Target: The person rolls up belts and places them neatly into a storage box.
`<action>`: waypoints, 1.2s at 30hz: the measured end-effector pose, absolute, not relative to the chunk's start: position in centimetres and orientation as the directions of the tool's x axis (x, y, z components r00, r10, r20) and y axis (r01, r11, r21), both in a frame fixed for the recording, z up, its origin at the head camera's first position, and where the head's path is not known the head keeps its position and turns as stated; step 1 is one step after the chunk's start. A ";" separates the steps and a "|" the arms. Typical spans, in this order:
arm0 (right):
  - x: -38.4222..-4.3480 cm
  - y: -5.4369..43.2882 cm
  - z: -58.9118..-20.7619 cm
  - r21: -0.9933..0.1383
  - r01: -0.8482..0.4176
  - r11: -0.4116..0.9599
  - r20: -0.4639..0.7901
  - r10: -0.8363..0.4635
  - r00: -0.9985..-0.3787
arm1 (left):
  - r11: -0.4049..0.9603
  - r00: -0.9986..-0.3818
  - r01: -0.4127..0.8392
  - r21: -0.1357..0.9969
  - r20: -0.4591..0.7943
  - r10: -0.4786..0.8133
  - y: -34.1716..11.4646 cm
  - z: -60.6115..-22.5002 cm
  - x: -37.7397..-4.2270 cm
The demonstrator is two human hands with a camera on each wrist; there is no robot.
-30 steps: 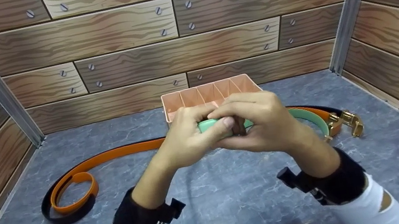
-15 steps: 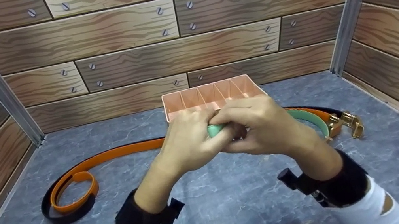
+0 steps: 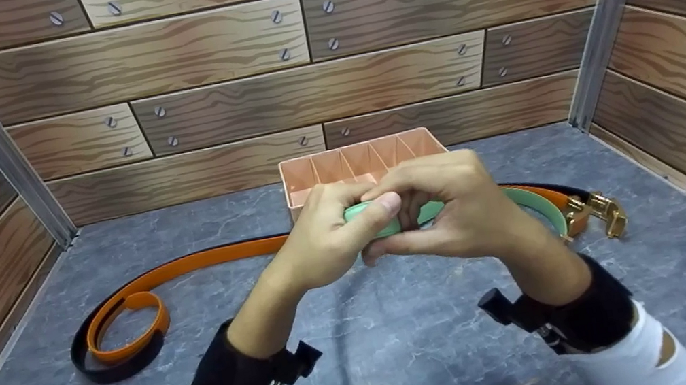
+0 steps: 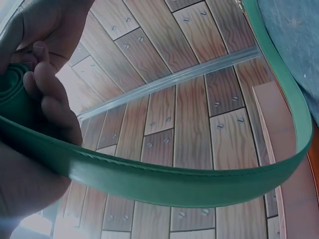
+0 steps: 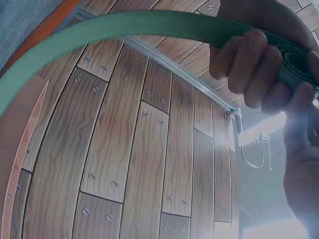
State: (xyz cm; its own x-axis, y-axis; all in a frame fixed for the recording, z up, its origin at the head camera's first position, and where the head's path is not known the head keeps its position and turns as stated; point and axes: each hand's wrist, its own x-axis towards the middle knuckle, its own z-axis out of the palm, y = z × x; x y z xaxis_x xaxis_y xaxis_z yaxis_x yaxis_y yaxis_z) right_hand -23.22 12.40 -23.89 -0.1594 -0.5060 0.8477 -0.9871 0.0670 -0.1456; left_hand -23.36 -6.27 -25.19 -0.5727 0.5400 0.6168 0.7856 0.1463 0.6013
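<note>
A green belt (image 4: 189,186) has one end wound into a tight roll, its coils showing in the right wrist view. My left hand (image 3: 326,236) grips this roll, the thumb laid along its near side. From the other side my right hand (image 3: 458,202) holds the roll too, fingers bent over it and thumb below. Past the hands, the unrolled strap curves in a loose loop down to the table's right side, where a gold buckle (image 3: 575,214) lies. Fingers hide much of the roll in the head view.
An orange and black belt (image 3: 229,253) lies across the table behind my hands, curled at the left end, with a gold buckle (image 3: 608,216) at the right. Behind stands a pink box (image 3: 289,194) with several compartments. Wood-patterned walls (image 3: 210,48) enclose the table.
Both hands dipped and turned inward half a second ago, then rose again. The left thumb has come back on top of the roll, and more green shows between the hands. The orange belt stays put.
</note>
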 end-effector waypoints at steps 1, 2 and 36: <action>-23.2 12.5 -23.8 -0.135 -0.988 0.080 0.840 -0.519 -0.157 | 0.186 -0.578 0.793 0.581 0.619 0.531 -6.2 -25.1 -23.3; -23.2 12.6 -23.8 -0.127 -0.988 0.091 0.832 -0.533 -0.156 | 0.243 -0.581 0.803 0.544 0.625 0.522 -6.1 -25.1 -23.3; -23.7 12.6 -24.2 -0.018 -0.993 0.119 0.839 -0.538 -0.080 | 0.332 -0.562 0.826 0.455 0.632 0.533 -6.5 -25.4 -23.8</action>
